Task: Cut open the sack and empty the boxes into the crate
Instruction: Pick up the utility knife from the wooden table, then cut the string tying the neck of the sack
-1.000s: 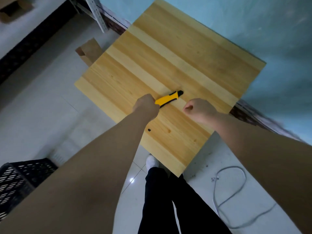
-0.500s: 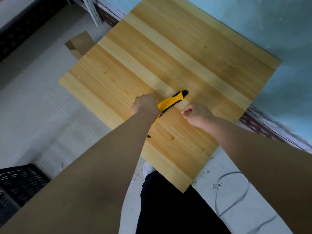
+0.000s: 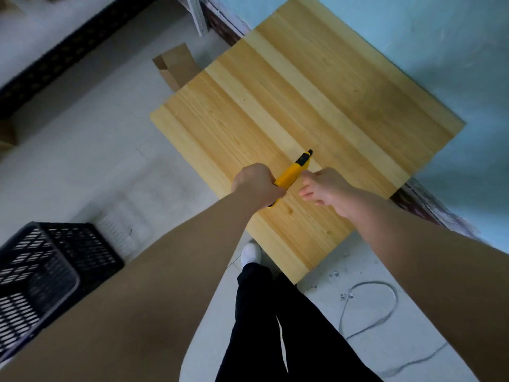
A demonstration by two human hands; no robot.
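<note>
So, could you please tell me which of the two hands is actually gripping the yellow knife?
The left hand, its fingers curled round the yellow knife; the right hand is beside it with loose fingers, gripping nothing.

The surface fills the middle and far right of the scene, with the wall behind its far right edge. Over its near part the left hand holds the cutter, whose tip points far and right; whether it touches the boards cannot be told. The right hand lies just right of the cutter. On the floor the crate stands at the near left, well apart from the surface. A cardboard piece stands on the floor at the surface's far left edge, partly behind it. A cable lies looped on the floor at the near right. One shoe sits by the surface's near corner.
</note>
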